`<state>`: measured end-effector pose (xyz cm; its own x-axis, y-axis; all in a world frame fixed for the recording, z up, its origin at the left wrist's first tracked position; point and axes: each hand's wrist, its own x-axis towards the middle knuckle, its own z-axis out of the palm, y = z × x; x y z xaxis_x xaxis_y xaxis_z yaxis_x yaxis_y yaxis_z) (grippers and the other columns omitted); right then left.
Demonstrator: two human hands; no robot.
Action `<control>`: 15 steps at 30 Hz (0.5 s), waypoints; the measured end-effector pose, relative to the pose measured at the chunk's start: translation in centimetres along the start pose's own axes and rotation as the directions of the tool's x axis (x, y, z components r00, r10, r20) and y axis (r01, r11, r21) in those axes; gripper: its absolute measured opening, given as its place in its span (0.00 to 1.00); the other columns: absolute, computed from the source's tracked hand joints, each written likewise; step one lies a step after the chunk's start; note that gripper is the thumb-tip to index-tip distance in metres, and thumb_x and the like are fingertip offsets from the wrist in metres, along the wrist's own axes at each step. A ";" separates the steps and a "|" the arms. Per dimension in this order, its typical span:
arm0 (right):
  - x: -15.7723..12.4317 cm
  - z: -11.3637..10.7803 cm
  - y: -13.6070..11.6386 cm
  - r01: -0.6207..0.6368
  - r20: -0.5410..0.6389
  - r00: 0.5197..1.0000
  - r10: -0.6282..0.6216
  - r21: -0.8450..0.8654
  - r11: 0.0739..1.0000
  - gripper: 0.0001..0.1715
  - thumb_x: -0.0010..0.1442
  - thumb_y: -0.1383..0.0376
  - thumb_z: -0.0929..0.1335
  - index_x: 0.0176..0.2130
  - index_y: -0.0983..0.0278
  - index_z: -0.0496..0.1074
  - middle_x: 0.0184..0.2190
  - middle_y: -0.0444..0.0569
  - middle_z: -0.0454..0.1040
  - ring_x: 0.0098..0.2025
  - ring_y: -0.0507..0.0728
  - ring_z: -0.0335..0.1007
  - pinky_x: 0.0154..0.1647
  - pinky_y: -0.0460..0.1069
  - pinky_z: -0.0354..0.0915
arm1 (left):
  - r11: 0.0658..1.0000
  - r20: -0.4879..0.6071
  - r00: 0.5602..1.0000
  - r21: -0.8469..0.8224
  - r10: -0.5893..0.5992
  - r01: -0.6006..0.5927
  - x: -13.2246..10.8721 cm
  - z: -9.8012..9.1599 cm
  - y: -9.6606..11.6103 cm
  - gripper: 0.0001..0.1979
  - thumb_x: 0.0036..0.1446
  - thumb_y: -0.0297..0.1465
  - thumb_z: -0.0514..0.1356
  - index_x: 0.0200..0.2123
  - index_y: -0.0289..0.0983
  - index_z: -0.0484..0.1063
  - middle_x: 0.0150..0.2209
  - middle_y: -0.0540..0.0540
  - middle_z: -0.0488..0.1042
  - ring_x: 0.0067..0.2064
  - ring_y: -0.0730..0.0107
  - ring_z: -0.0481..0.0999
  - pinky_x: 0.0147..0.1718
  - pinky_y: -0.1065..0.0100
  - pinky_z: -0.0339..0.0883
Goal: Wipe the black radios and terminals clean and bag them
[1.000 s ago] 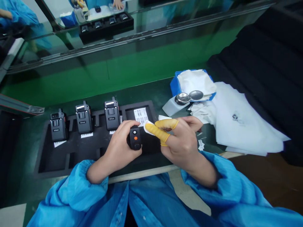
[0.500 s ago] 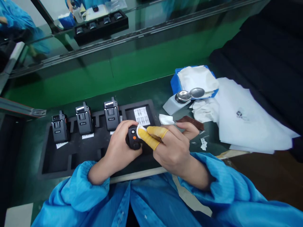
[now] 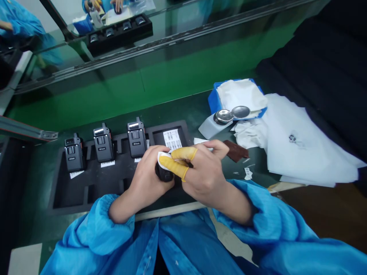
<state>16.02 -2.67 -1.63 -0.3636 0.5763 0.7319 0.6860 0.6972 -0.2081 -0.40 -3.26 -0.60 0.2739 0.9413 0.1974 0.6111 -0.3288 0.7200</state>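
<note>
My left hand (image 3: 149, 176) is wrapped round a black walkie-talkie (image 3: 165, 176), of which mostly one dark end shows. My right hand (image 3: 202, 166), with yellow finger cots on two fingers, presses a small white cloth (image 3: 161, 156) against that walkie-talkie. The cloth covers part of its surface. Three more black walkie-talkies, a left one (image 3: 74, 153), a middle one (image 3: 103, 143) and a right one (image 3: 136, 138), sit along the back of a black foam tray (image 3: 69, 198). White barcode labels lie by them, and a larger label sheet (image 3: 172, 139) lies in the tray's right compartment.
A dispenser bottle (image 3: 213, 125) with its metal lid raised stands before a blue bin (image 3: 213, 100) of white cloths. Crumpled cloth (image 3: 250, 133), a brown scrap (image 3: 235, 151) and white plastic bags (image 3: 298, 145) lie rightward. Behind the glass, a person's hands work by another tray (image 3: 120, 34).
My right hand has moved slightly left with the white cloth, which now covers the orange and white buttons seen before on the held walkie-talkie. The view has shifted slightly.
</note>
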 end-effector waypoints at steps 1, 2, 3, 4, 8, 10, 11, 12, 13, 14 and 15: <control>0.1 0.0 0.0 0.012 0.022 1.000 -0.012 0.006 1.000 0.27 0.58 0.74 0.62 0.48 0.46 0.74 0.30 0.40 0.73 0.32 0.51 0.61 0.44 0.56 0.48 | 1.000 0.003 1.000 0.002 0.001 -0.001 0.0 0.0 0.0 0.25 0.40 0.21 0.62 0.44 0.41 0.64 0.44 0.47 0.72 0.44 0.63 0.74 0.43 0.61 0.71; 0.1 -0.1 0.0 0.016 0.038 0.999 -0.017 0.016 1.000 0.29 0.58 0.74 0.62 0.49 0.46 0.74 0.29 0.40 0.73 0.33 0.50 0.61 0.44 0.56 0.47 | 1.000 0.002 1.000 0.004 0.004 -0.004 0.0 0.0 0.0 0.25 0.40 0.21 0.62 0.44 0.41 0.64 0.44 0.47 0.72 0.44 0.63 0.74 0.43 0.61 0.71; 0.0 -0.2 0.1 0.014 0.055 0.998 -0.016 0.032 0.999 0.29 0.57 0.75 0.61 0.50 0.46 0.73 0.30 0.40 0.73 0.33 0.50 0.61 0.45 0.56 0.47 | 1.000 -0.001 1.000 0.004 0.005 -0.005 0.0 0.0 0.0 0.25 0.40 0.21 0.62 0.44 0.41 0.64 0.44 0.47 0.72 0.44 0.63 0.74 0.43 0.60 0.71; -0.1 -0.3 0.1 0.008 0.073 0.997 -0.012 0.054 0.998 0.30 0.57 0.75 0.62 0.50 0.47 0.73 0.31 0.41 0.73 0.33 0.50 0.62 0.45 0.55 0.47 | 1.000 -0.005 1.000 0.003 0.006 -0.006 0.0 0.0 0.0 0.25 0.40 0.21 0.62 0.44 0.41 0.64 0.44 0.47 0.71 0.44 0.62 0.74 0.43 0.60 0.70; -0.5 -1.0 0.5 -0.062 0.174 0.984 0.034 0.159 0.985 0.32 0.54 0.77 0.62 0.51 0.49 0.73 0.34 0.42 0.73 0.35 0.51 0.64 0.45 0.55 0.49 | 1.000 -0.012 1.000 0.004 0.001 -0.001 -0.1 0.1 -0.1 0.26 0.39 0.21 0.61 0.45 0.41 0.64 0.45 0.46 0.71 0.46 0.61 0.74 0.45 0.60 0.70; -0.7 -1.3 0.6 -0.106 0.196 0.978 0.065 0.206 0.973 0.34 0.53 0.78 0.61 0.51 0.47 0.73 0.35 0.41 0.73 0.36 0.50 0.65 0.45 0.55 0.50 | 1.000 -0.006 1.000 0.004 0.006 -0.006 -0.1 0.1 -0.1 0.26 0.40 0.21 0.61 0.45 0.41 0.64 0.45 0.46 0.71 0.47 0.61 0.74 0.45 0.59 0.70; -0.8 -1.3 0.7 -0.130 0.196 0.977 0.086 0.227 0.965 0.35 0.53 0.78 0.61 0.50 0.46 0.73 0.35 0.40 0.73 0.36 0.49 0.66 0.45 0.55 0.51 | 1.000 -0.006 1.000 0.003 0.006 -0.006 -0.1 0.1 -0.1 0.26 0.40 0.21 0.61 0.45 0.41 0.63 0.45 0.46 0.71 0.47 0.61 0.73 0.46 0.59 0.70; -0.9 -1.2 0.9 -0.157 0.184 0.976 0.113 0.242 0.957 0.35 0.53 0.79 0.61 0.50 0.46 0.73 0.35 0.40 0.73 0.35 0.49 0.66 0.44 0.54 0.51 | 1.000 -0.009 1.000 0.002 0.002 -0.002 -0.1 0.1 0.0 0.26 0.40 0.21 0.61 0.45 0.41 0.63 0.45 0.46 0.71 0.48 0.60 0.73 0.46 0.59 0.70; -1.1 -1.2 1.0 -0.185 0.164 0.976 0.146 0.249 0.951 0.34 0.54 0.79 0.61 0.49 0.46 0.74 0.35 0.40 0.73 0.35 0.49 0.66 0.43 0.54 0.51 | 1.000 -0.012 1.000 0.002 -0.005 0.005 -0.1 0.1 0.0 0.26 0.40 0.21 0.61 0.45 0.41 0.63 0.45 0.46 0.71 0.48 0.60 0.74 0.46 0.59 0.70; -1.2 -1.0 1.2 -0.210 0.137 0.974 0.180 0.250 0.945 0.33 0.54 0.79 0.61 0.47 0.46 0.75 0.34 0.40 0.73 0.34 0.49 0.66 0.42 0.54 0.52 | 1.000 -0.011 1.000 0.003 -0.014 0.014 -0.1 0.1 0.0 0.26 0.40 0.20 0.61 0.45 0.41 0.63 0.45 0.46 0.71 0.48 0.60 0.74 0.46 0.59 0.70; -1.4 -0.9 1.4 -0.228 0.106 0.972 0.208 0.247 0.942 0.32 0.54 0.78 0.61 0.46 0.48 0.76 0.33 0.41 0.73 0.34 0.49 0.66 0.41 0.53 0.52 | 1.000 -0.011 1.000 0.004 -0.021 0.021 -0.1 0.1 0.1 0.26 0.40 0.20 0.61 0.45 0.41 0.63 0.45 0.46 0.71 0.47 0.60 0.74 0.46 0.59 0.70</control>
<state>18.05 -2.91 -2.37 -0.2781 0.7506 0.5994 0.5733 0.6304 -0.5233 -0.31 -3.36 -0.61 0.2530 0.9487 0.1898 0.6200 -0.3096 0.7210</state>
